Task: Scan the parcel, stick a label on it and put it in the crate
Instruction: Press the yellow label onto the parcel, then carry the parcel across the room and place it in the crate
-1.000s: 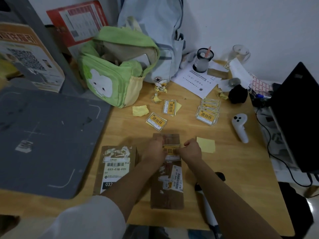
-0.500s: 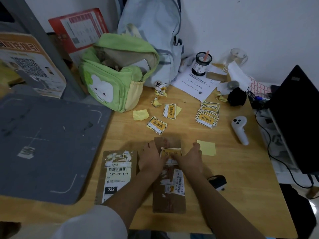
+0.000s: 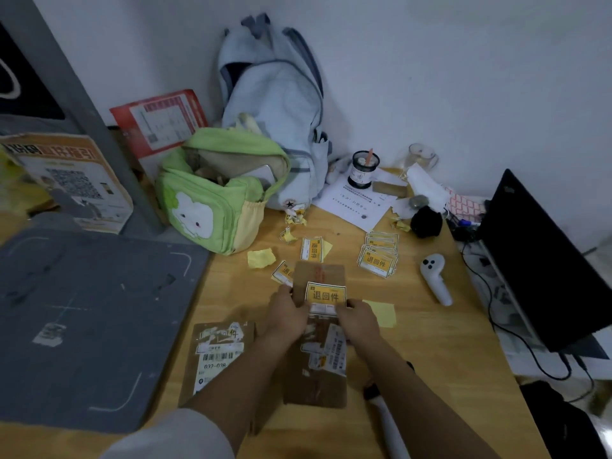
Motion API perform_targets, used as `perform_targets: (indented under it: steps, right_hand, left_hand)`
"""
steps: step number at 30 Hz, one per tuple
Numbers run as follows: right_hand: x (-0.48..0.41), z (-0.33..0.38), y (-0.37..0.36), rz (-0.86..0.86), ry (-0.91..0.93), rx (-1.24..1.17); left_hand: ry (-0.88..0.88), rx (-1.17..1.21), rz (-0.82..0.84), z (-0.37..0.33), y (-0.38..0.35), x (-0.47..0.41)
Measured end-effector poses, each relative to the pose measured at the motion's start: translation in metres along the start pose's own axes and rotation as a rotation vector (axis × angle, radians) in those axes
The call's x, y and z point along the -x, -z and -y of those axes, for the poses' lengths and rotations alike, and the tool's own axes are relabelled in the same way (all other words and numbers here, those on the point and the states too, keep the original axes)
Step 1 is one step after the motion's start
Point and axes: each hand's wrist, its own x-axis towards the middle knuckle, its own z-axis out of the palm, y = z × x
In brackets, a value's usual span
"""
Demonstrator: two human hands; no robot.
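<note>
A brown cardboard parcel (image 3: 318, 376) lies lengthwise on the wooden table (image 3: 430, 376) in front of me. A yellow label (image 3: 325, 295) with black characters sits on its upper part. My left hand (image 3: 286, 314) grips the parcel's left edge beside the label. My right hand (image 3: 359, 321) holds the right edge just below the label. A second brown parcel (image 3: 217, 356) with a barcode sticker lies to the left. The scanner's white handle (image 3: 387, 422) pokes out under my right forearm. No crate is in view.
A stack of yellow labels (image 3: 377, 260) and loose ones (image 3: 312, 249) lie beyond the parcel, with yellow backing scraps (image 3: 261, 258). A white controller (image 3: 435, 278), green bag (image 3: 215, 200), pale backpack (image 3: 278, 104), dark laptop (image 3: 543, 266) and grey board (image 3: 89, 319) surround the work spot.
The yellow label went from being pressed on under my fingers to lying flat on the parcel. Both hands slid down and out to the parcel's sides. The view tilted upward.
</note>
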Motion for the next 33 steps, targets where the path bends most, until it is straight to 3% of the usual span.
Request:
perform_targets:
  steps: [10,21,27,33]
  right_hand:
    - [0.025,0.088,0.117,-0.263,0.152,-0.238]
    - [0.124,0.177,0.235,-0.748,0.274,-0.379]
    - [0.191,0.168,0.276,-0.954,0.255,-0.427]
    - [0.271,0.100,0.294,-1.158,0.150,-0.504]
  left_hand:
    - [-0.424,0.090,-0.023,-0.143,0.049,0.016]
    - [-0.894,0.136,0.072,-0.299,0.102,0.071]
    - [-1.109,0.157,0.143,-0.341,0.095,0.127]
    - [-1.226,0.172,0.405,-0.340,0.044,0.202]
